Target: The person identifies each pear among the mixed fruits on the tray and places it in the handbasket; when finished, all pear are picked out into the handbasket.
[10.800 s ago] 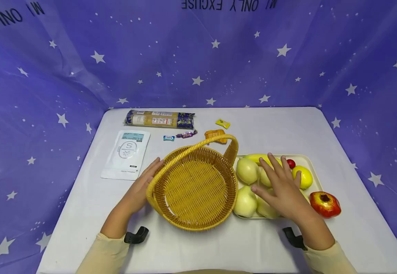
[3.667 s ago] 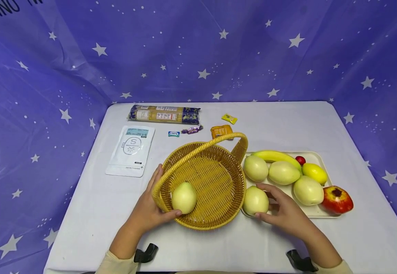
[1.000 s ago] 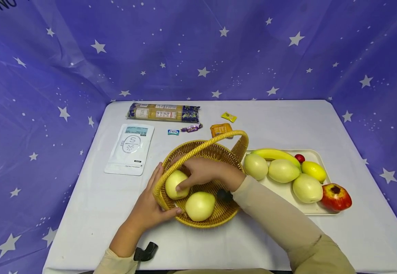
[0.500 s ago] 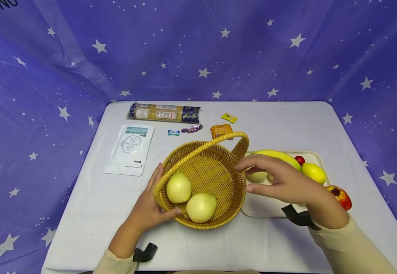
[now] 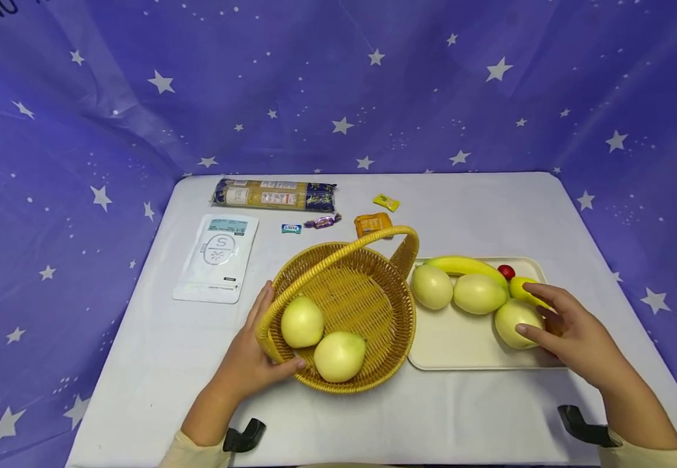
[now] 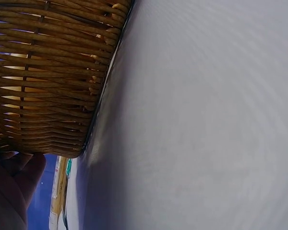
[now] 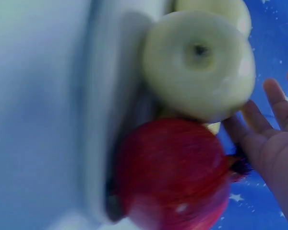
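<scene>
My left hand (image 5: 251, 364) holds the near left side of a yellow wicker basket (image 5: 368, 299), thumb over the rim and fingers outside. Two pale green pears, one (image 5: 303, 322) behind the other (image 5: 340, 357), lie inside it. Over the right end of a cream tray (image 5: 449, 341), my right hand (image 5: 584, 344) reaches with fingers spread around a pear (image 5: 514, 325), without a clear grip. In the right wrist view, the fingertips are beside that pear (image 7: 199, 72). Below it is a red pomegranate (image 7: 168, 172), mostly hidden by the hand in the head view.
Also on the tray are two more pale fruits (image 5: 480, 294), a banana (image 5: 467, 265), a small red fruit (image 5: 506, 272) and a lemon (image 5: 522, 289). Behind the basket lie a noodle pack (image 5: 274, 195), a white pouch (image 5: 217, 259), and several small wrapped sweets (image 5: 323, 221).
Two pears have gone from the tray into the basket. My right hand has left the basket and moved right, to the pear at the tray's right end. My left hand stays at the basket.
</scene>
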`<state>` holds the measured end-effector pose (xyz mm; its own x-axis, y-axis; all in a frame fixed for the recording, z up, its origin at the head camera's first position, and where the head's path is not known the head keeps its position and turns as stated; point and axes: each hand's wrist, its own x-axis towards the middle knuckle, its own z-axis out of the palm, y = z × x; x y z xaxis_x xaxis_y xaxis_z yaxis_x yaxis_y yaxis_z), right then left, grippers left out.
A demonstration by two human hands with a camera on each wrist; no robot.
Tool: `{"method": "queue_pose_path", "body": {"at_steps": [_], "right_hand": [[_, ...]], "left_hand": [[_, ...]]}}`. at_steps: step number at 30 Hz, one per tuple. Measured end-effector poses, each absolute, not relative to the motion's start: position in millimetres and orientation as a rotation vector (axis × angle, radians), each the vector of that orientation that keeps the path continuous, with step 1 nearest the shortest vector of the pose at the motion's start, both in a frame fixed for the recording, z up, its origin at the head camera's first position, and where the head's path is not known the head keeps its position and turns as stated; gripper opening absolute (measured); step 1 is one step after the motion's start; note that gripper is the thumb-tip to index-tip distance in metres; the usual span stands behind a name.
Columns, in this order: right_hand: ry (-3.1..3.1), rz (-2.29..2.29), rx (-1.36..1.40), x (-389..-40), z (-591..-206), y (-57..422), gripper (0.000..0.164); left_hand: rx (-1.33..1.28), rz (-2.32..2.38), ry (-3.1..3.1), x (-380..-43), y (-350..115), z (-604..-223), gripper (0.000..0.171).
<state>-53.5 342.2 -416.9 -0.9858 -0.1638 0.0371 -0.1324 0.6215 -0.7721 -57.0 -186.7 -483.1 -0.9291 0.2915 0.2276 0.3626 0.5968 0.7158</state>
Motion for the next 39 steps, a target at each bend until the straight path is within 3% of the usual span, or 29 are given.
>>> {"method": "queue_pose_path", "body": {"at_steps": [23,28,35,39], "right_hand": [[2.815,-1.214,-0.184,-35.4,-459.3,322.0,0.076],[2.817,-1.113,-0.176,-33.7,-459.2,323.0,0.090],[2.912,-1.263,-0.270,-41.4,-442.6,321.6,0.085],[2.883,-1.377,-0.391,-52.7,-418.3,310.7,0.092]], "left_hand": [[-0.550,-1.259,-2.731,-56.2,-186.1,-483.4,0.135],[-0.545,-1.256,-2.737,-56.2,-185.9,-483.7,0.135],[-0.537,-1.261,-2.743,-56.3,-185.6,-483.2,0.137],[-0.541,-1.254,-2.746,-56.0,-186.0,-482.8,0.136]]}}
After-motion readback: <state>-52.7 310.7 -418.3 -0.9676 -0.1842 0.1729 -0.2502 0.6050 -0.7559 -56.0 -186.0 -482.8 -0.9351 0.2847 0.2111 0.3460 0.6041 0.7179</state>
